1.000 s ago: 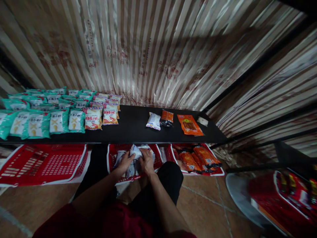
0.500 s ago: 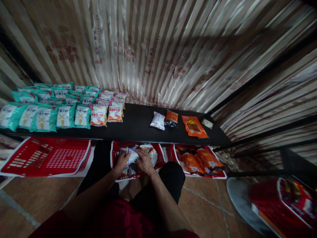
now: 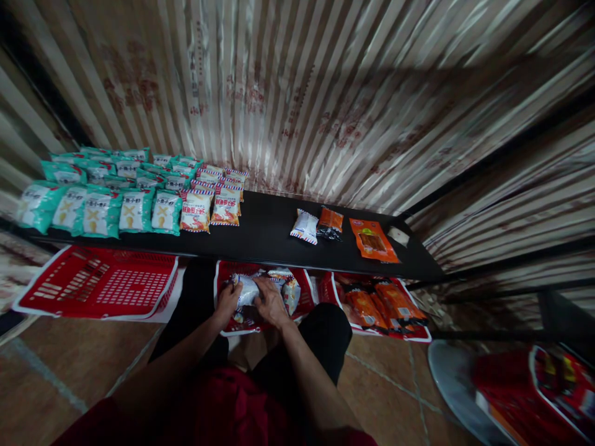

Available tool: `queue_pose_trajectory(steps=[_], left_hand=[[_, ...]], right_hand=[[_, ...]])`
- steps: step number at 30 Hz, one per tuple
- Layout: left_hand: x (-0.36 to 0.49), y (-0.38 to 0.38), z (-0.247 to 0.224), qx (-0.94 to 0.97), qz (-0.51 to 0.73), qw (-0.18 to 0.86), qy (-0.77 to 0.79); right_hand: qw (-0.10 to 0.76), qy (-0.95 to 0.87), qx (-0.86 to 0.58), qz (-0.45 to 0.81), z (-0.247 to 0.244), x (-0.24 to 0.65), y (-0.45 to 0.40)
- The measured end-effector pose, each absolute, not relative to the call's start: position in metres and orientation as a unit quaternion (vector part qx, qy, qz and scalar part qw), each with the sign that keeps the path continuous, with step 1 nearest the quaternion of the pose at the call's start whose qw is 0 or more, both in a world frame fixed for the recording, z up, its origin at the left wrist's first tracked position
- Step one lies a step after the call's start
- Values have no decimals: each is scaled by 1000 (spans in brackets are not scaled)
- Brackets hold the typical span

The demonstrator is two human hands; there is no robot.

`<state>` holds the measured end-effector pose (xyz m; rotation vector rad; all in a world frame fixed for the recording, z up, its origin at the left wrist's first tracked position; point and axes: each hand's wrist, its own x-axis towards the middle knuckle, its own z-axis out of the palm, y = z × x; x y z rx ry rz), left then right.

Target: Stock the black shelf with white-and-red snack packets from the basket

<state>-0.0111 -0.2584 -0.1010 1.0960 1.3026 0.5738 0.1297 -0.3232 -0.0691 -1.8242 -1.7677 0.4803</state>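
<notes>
Silvery-white plastic pillow packet (image 3: 246,292) is held between left hand (image 3: 227,301) and right hand (image 3: 271,302), one at each side, neither nearer. Grip is closed on it by both. Packet is located over white-rimmed red plastic basket (image 3: 304,298); long axis can't be told.

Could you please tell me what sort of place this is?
Probably a shop or stockroom: teal snack packets are lined up on a black shelf, with red plastic baskets below, one holding orange packets.
</notes>
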Motion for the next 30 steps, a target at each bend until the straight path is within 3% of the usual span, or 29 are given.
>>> queue_pose_trajectory(steps=[10, 22, 30], left_hand=[[-23, -253, -101, 439, 284, 635, 568], [-30, -247, -98, 393, 296, 663, 564], [-29, -247, -85, 363, 294, 676, 570]], right_hand=[[291, -646, -691, 142, -75, 116, -329], [197, -671, -704, 121, -72, 98, -336], [196, -655, -725, 89, -80, 94, -334]])
